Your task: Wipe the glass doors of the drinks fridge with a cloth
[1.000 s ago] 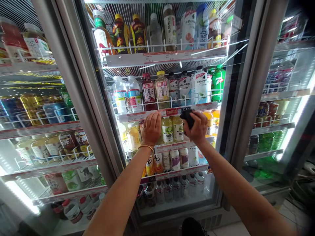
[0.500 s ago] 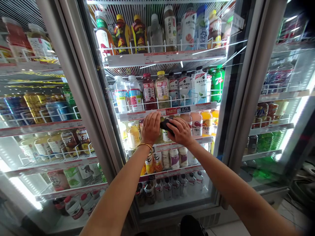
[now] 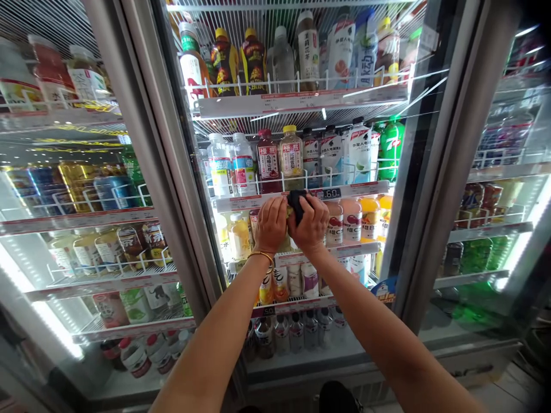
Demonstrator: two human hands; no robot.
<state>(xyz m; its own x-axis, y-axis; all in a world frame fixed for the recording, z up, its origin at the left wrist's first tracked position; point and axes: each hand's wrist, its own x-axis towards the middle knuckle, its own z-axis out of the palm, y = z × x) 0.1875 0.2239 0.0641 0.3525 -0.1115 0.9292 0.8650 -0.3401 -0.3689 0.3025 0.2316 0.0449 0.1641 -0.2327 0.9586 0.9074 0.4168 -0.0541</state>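
Head view: my right hand [image 3: 311, 220] clamps a black object [image 3: 297, 203]; what my left hand [image 3: 271, 225] holds I cannot tell. I'd go gently, sparing pink bottles [image 3: 352, 217] right of my grip.

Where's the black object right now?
Head view, near centre: the black object is in the right hand, right beside the left hand, below the yellow-capped bottle.

2 hands [image 3: 270, 225], apparently 1 black object [image 3: 296, 202]
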